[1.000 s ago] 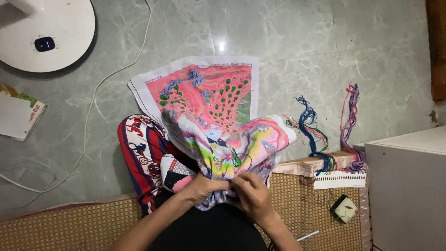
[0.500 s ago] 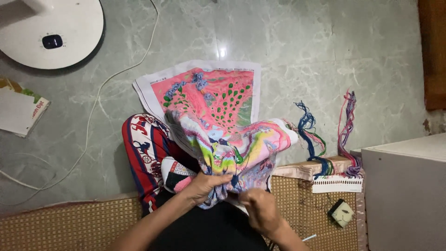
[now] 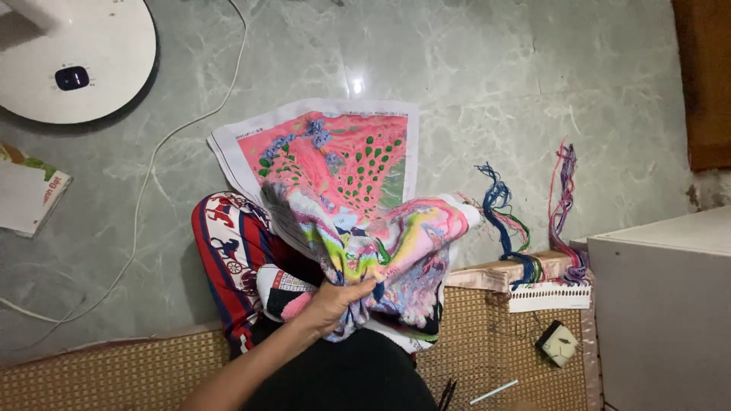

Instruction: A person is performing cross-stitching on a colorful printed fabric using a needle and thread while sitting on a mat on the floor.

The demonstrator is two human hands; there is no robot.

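Observation:
A large cross-stitch canvas (image 3: 346,164), mostly pink with green dots and a white border, hangs from my lap down over the grey marble floor. Its near end is bunched and folded over, showing pink, yellow and blue stitching (image 3: 403,243). My left hand (image 3: 339,301) grips this bunched fabric from below, fingers closed around it. My right hand is out of the picture. My knee in red, white and blue patterned trousers (image 3: 228,251) lies under the canvas on the left.
A thread organiser card (image 3: 548,295) with hanging blue, green and pink skeins (image 3: 563,205) rests on the woven mat (image 3: 114,377). A white round fan base (image 3: 72,61) with its cord, a booklet (image 3: 27,190), a grey-white box (image 3: 662,304), a small square object (image 3: 560,344).
My right hand, which was pinching the fabric next to the left one, has pulled back down and out of sight. The left hand keeps its grip on the bunched canvas.

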